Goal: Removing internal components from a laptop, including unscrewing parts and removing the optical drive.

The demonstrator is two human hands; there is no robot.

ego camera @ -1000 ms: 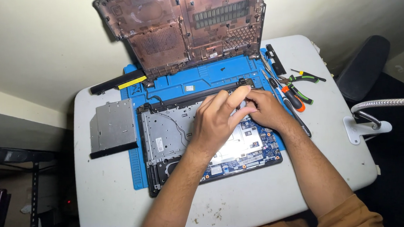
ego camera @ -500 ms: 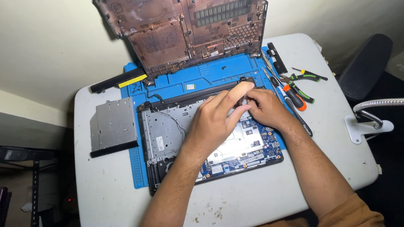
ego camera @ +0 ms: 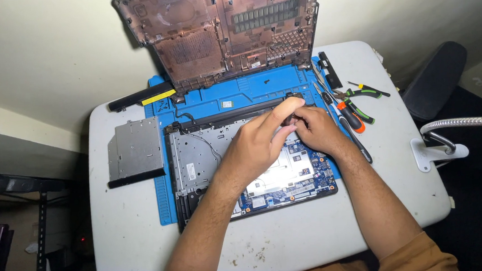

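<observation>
Both hands meet over the far right corner of an opened laptop [ego camera: 197, 161] lying on a blue mat [ego camera: 232, 93] on the table [ego camera: 124, 240]. The left hand [ego camera: 258, 143] and right hand [ego camera: 314, 127], fingers curled, pinch a small dark part [ego camera: 290, 117] between their fingertips.

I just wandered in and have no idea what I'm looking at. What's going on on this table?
A person is working on an opened laptop that lies on a blue mat on a white table. Both hands are at the laptop's far right corner: the left hand and right hand pinch a small dark part between their fingertips. The laptop's bottom cover leans against the wall behind. A removed disc drive lies to the left, and screwdrivers and pliers lie to the right.
</observation>
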